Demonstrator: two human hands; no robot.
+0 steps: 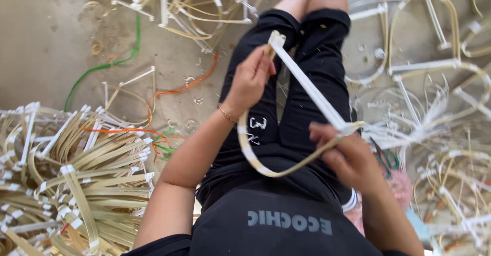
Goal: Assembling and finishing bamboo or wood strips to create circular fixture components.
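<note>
Left hand [250,79] is gripping the top of a pale, taped, D-shaped bamboo strip frame [307,90] over the lap; right hand [348,156] is pinching its four-o'clock corner. Finished-looking frames [76,174] are piling up at eight o'clock.

Frame [286,133] over lap; bundles [76,174] left (loops [434,82] right).
</note>
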